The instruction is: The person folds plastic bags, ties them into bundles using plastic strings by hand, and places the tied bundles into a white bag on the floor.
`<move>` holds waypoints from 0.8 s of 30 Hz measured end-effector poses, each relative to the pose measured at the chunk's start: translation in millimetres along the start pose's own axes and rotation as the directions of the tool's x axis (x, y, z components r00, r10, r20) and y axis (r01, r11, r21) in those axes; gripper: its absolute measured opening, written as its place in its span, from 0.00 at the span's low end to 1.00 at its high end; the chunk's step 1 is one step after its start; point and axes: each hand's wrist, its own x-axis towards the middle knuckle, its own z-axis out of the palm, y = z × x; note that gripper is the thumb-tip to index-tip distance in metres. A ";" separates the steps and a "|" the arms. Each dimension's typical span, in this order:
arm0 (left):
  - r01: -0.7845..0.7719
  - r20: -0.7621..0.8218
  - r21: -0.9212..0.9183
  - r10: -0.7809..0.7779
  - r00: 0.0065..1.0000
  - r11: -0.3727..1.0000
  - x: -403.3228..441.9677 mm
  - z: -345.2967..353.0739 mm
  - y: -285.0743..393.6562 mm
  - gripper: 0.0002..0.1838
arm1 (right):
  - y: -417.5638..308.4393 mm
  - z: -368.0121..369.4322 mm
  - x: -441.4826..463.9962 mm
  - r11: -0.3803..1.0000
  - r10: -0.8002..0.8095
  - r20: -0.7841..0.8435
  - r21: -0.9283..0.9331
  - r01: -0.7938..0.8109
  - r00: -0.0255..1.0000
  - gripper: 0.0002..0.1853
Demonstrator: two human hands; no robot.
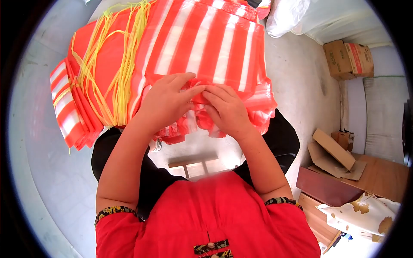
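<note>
A stack of red-and-white striped plastic bags (206,43) lies in front of me, with its near edge crumpled and hanging over my lap. My left hand (167,99) is closed on the gathered near edge of the bags, thumb and forefinger around the plastic. Right beside it, my right hand (226,107) has its fingers bent and pressed onto the same bunched plastic, their tips close to the left forefinger. Exactly how many layers are pinched is hidden by the fingers.
Yellow plastic strings (127,73) lie across red plastic to the left. A folded striped bundle (71,105) tied with yellow sits at the far left. Cardboard boxes (348,60) stand at the back right, and an opened carton (335,155) lies lower right. A white plastic sack (286,17) is behind.
</note>
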 end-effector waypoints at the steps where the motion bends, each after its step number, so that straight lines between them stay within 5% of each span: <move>1: -0.002 -0.001 -0.010 0.002 1.000 1.000 -0.8 0.7 -1.9 0.25 | -0.8 -0.4 1.7 1.000 -0.002 0.003 0.003 0.002 1.000 0.19; 20: 0.008 -0.039 0.001 -0.008 0.999 1.000 12.2 6.8 -23.8 0.19 | 1.2 -4.7 20.7 0.984 -0.025 -0.039 -0.180 0.018 0.999 0.22; 24: 0.015 -0.049 -0.004 -0.016 0.999 1.000 11.0 -5.0 -23.1 0.18 | -4.7 -12.4 24.2 0.985 0.076 -0.008 -0.155 -0.076 0.997 0.21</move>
